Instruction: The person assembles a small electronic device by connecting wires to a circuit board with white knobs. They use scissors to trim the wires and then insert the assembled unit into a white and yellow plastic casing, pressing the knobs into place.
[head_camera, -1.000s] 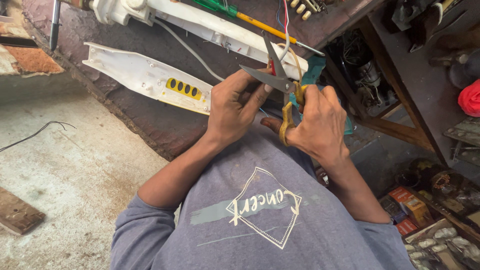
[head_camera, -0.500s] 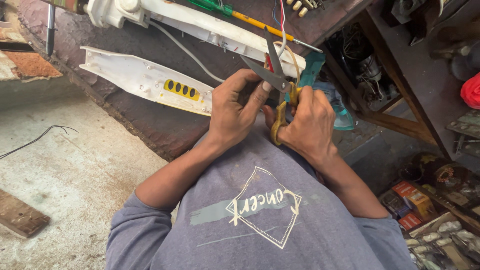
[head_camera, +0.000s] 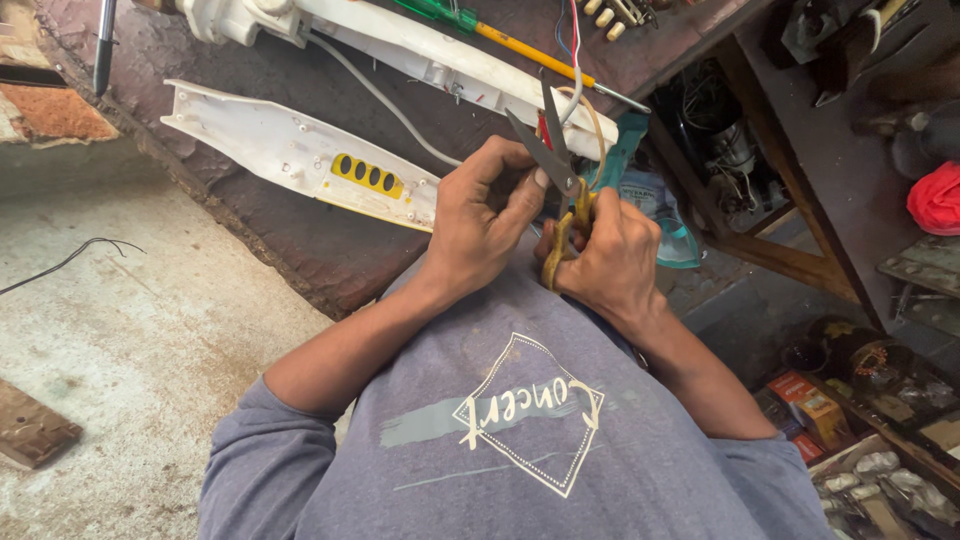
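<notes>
1. The scissors (head_camera: 552, 170) sit at the near edge of the workbench (head_camera: 330, 240), just above the person's chest; their grey metal blades stand parted in a narrow V, and the handles are dull yellow loops.
2. The right hand (head_camera: 605, 262) is closed around the yellow handles, fingers curled through them.
3. The left hand (head_camera: 482, 222) is bent in a loose fist beside the blades, its thumb and fingertips touching the metal; whether it pinches anything small there I cannot tell.
4. Thin red, blue and white wires (head_camera: 572, 60) run down to the blade tips.
5. Left of the hands lies a long white plastic cover (head_camera: 290, 152), smooth, with a yellow strip of four dark oval holes.
6. Behind it rests a longer white plastic body (head_camera: 430, 55), and a yellow-shafted screwdriver (head_camera: 510, 38) with a green handle.
7. The bench top is rough, worn, dark reddish-brown.
</notes>
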